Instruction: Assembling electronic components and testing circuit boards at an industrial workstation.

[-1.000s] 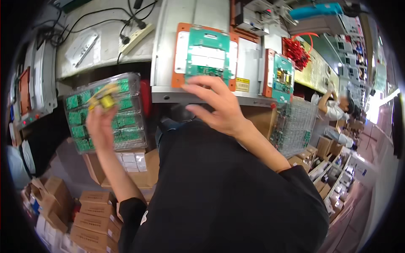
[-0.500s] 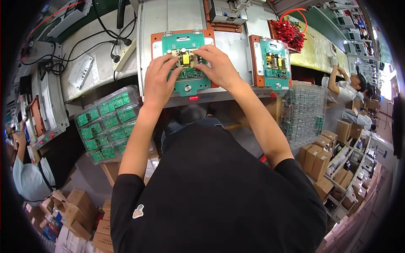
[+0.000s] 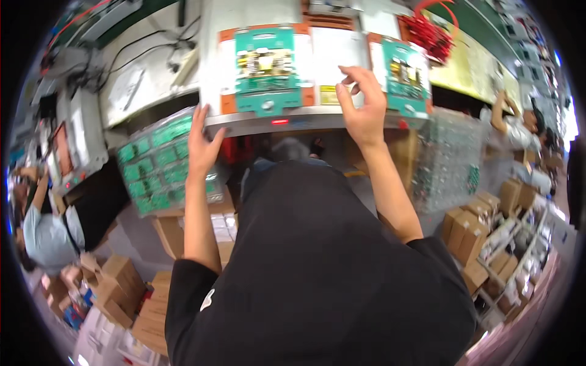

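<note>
A populated circuit board (image 3: 265, 63) sits in the green and orange fixture (image 3: 267, 100) on the bench, with neither hand on it. My left hand (image 3: 204, 141) is off the fixture, fingers stretched apart, near the bench's front edge and beside the tray of green boards (image 3: 160, 160). Between the two fixtures hovers my right hand (image 3: 364, 105), thumb and fingers apart with nothing between them. Just right of it stands a second fixture (image 3: 405, 105) of the same kind, holding another board (image 3: 406, 73). Motion blurs the boards' small parts.
A pile of red parts (image 3: 424, 39) lies at the back right. Clear trays (image 3: 444, 161) are stacked by the bench's right end. Black cables (image 3: 155, 39) run over the left surface. Co-workers (image 3: 52, 235) work at left and right; cardboard boxes (image 3: 119, 287) stand behind.
Both hands have let go of the circuit board in the left fixture. My left hand moved left and nearer to me; my right moved right. The view has shifted and blurred.
</note>
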A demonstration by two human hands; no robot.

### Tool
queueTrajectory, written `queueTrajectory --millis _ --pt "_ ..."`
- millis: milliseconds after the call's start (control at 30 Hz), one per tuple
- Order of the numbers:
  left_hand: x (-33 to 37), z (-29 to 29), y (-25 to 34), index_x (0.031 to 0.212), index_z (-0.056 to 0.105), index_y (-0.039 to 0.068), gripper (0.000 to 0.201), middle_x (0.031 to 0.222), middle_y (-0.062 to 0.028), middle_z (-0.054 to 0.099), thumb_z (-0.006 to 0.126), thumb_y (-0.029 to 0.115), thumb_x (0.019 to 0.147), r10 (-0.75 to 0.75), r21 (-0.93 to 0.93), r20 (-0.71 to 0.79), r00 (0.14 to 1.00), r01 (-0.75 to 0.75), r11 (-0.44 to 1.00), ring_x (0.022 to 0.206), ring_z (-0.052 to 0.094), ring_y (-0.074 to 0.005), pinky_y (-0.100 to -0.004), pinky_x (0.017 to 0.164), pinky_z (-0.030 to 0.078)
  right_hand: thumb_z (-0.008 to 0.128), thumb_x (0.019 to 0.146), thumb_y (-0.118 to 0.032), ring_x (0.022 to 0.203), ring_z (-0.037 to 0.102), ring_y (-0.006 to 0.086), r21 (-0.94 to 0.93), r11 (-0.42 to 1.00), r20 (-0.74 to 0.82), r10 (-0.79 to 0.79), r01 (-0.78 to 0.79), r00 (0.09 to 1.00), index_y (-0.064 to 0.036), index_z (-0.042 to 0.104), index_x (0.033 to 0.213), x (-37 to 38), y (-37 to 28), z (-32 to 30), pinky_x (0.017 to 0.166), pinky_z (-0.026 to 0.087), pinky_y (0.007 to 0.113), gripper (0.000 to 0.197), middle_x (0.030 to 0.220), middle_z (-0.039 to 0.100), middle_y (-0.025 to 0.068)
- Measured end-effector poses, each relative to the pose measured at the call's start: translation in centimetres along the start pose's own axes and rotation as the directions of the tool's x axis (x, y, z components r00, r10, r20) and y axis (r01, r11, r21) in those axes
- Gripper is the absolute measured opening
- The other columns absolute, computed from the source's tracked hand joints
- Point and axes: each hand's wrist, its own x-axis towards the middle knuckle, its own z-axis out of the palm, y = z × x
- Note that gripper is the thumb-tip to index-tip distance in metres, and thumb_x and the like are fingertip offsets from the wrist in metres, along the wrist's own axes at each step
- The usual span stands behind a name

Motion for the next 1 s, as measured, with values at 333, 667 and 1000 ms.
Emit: queueTrajectory --millis 333,667,1000 --pt "-1.4 -3.3 -1.6 0.146 0.048 0.005 0.061 0.117 -0.0052 0.062 0.068 -0.001 0.088 -0.195 -0.093 -0.085 0.977 0.187 0.978 0.086 0.059 -0.0097 -0.0221 0.072 0.047 0.066 0.092 -0.006 0.067 0.062 0.0080 0.077 0.783 -0.117 0.622 -0.618 0.774 0.0001 0.069 0.105 -10.1 6.1 -5.6 0.062 0.050 0.022 0.015 0.085 0.069 0.0042" --pt "-0.8 3.8 9.1 0.113 0.068 0.000 0.022 0.100 -0.0070 0.069 0.066 0.005 0.093 0.061 0.041 -0.032 0.998 -0.060 0.997 0.090 0.066 -0.0178 -0.0295 0.084 0.051 0.066 0.095 -0.020 0.058 0.062 0.0108 0.061 0.825 -0.196 0.562 -0.562 0.804 0.0022 0.070 0.085 -9.7 6.6 -6.7 0.058 0.047 0.027 0.025 0.064 0.065 0.0064" --pt "6.0 23.5 19.6 0.097 0.056 0.001 0.017 0.093 -0.0155 0.062 0.064 0.013 0.087 0.623 0.264 0.474 0.622 -0.775 0.574 0.087 0.065 -0.0288 -0.0419 0.074 0.053 0.066 0.095 -0.019 0.053 0.058 0.0119 0.052 0.868 -0.170 0.495 -0.494 0.852 0.0027 0.068 0.077 -12.1 5.1 -7.9 0.052 0.042 0.029 0.028 0.058 0.061 0.0081"
